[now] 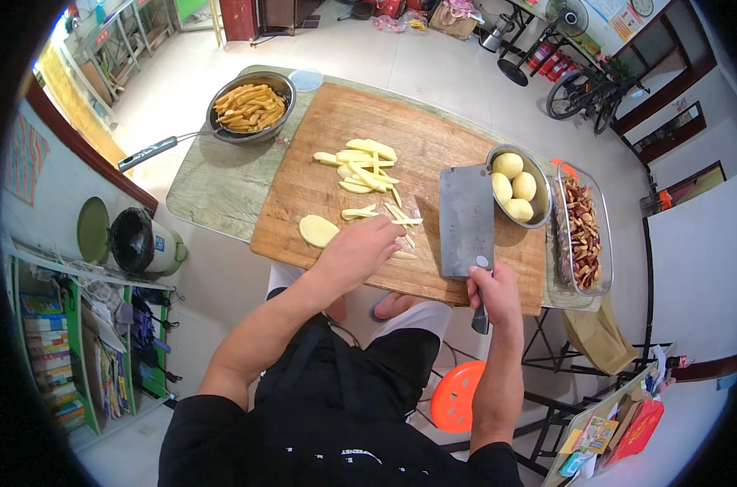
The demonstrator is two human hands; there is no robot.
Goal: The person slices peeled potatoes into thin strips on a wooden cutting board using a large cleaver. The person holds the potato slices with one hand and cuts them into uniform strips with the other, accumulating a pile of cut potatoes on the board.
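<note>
My right hand (493,290) grips the dark handle of a cleaver (466,219), its broad blade lying flat over the right part of the wooden cutting board (344,114). My left hand (364,247) is bent over a few thin potato strips (399,213) near the board's front edge, fingers closed and partly hiding them. Left of that hand lies a flat potato slice (318,231). Farther back is a loose pile of thicker potato sticks (364,166). Beside the blade, a metal bowl (540,213) holds several peeled potatoes (510,165).
A long-handled metal strainer (280,79) with yellow-brown strips (249,107) stands at the table's back left, beside a clear round lid (305,79). To the right is a glass dish (607,243) of peelings (581,231). An orange stool (458,396) stands below.
</note>
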